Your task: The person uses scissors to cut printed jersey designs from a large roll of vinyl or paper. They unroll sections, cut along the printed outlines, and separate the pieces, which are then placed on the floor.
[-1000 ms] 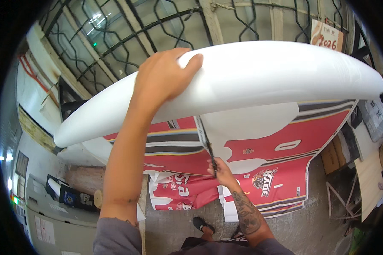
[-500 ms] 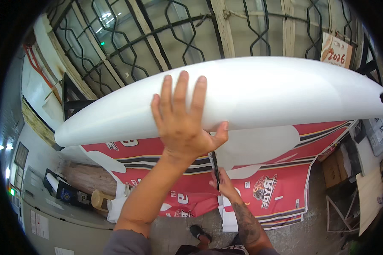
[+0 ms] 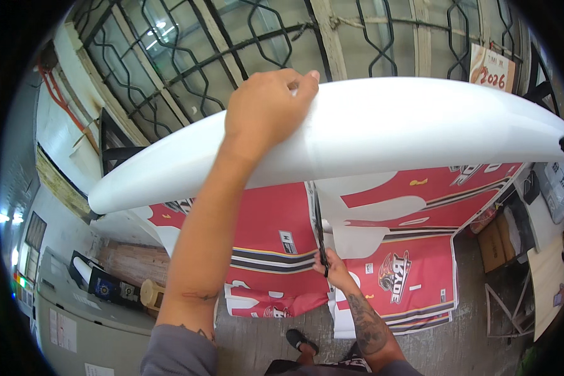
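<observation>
A long white roll [image 3: 413, 125] spans the view from left to right, bowed by the lens. My left hand [image 3: 264, 111] lies over its upper side, fingers curled over the far edge and partly hidden, thumb toward the right. Red printed sheets [image 3: 266, 216] with striped bands and white shapes hang below the roll. My right hand [image 3: 337, 273] grips the handles of dark scissors [image 3: 321, 241], whose blades point up toward the roll. They lie along a slit between the left red sheet and the printed sheet on the right [image 3: 413, 301].
Behind the roll stands a window with a metal grille [image 3: 266, 47]; a calendar [image 3: 492, 69] hangs at the right. Grey cabinets [image 3: 75, 301] stand at lower left, near a small stool [image 3: 150, 293]. Cardboard boxes [image 3: 492, 243] and a metal frame [image 3: 511, 301] are on the right.
My left hand has gone from lying flat with spread fingers to curling over the roll's top, farther up. More printed sheet shows below the roll, and the sheets have shifted downward.
</observation>
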Action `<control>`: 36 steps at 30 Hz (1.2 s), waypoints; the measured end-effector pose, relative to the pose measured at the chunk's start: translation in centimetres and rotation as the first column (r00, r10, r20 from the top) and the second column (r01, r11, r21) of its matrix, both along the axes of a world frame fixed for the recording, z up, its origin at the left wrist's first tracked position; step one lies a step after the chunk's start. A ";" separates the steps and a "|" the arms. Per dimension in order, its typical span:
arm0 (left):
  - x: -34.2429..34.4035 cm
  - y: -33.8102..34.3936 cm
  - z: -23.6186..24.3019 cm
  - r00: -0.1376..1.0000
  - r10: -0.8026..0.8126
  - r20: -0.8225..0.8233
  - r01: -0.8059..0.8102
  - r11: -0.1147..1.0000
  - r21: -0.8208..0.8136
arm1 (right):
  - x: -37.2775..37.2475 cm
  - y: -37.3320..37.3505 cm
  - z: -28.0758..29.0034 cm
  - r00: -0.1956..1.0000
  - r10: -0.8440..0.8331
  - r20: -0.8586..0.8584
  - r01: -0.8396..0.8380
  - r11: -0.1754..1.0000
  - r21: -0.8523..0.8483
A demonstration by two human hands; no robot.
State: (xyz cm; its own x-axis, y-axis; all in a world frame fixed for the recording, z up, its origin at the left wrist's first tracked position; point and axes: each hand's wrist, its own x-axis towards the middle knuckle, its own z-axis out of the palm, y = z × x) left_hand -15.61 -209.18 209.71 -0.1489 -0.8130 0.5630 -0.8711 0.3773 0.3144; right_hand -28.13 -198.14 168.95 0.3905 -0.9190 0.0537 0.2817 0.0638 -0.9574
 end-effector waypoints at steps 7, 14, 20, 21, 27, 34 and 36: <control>-0.6 4.2 -8.0 0.976 0.115 0.183 0.051 0.700 -0.712 | -0.9 -0.9 1.8 0.991 -0.002 0.130 0.019 0.992 -0.125; 0.6 2.2 -5.7 0.963 0.064 0.261 0.078 0.864 -0.498 | -2.3 -1.4 2.0 0.997 0.058 0.049 -0.057 0.998 -0.023; 0.4 -0.4 0.6 0.998 0.062 0.001 -0.061 0.990 0.123 | -1.5 0.4 -0.4 0.999 -0.045 0.014 0.044 0.999 0.004; 0.2 -0.2 0.7 0.998 0.057 -0.022 -0.056 0.996 0.064 | -1.4 0.5 -0.8 0.989 -0.057 -0.140 0.059 0.998 0.009; -0.9 4.4 -7.3 0.977 0.132 0.166 0.019 0.726 -0.687 | -1.9 -0.9 -1.5 0.994 -0.086 0.067 0.086 0.996 -0.002; 1.3 1.8 -7.7 0.952 0.121 0.282 0.058 0.832 -0.552 | -2.8 -2.4 -2.6 1.000 -0.024 -0.019 0.024 1.000 0.011; 1.0 1.3 -5.8 0.975 0.043 0.218 0.057 0.899 -0.434 | -2.6 -1.8 -3.0 0.995 0.010 0.096 -0.009 1.000 -0.017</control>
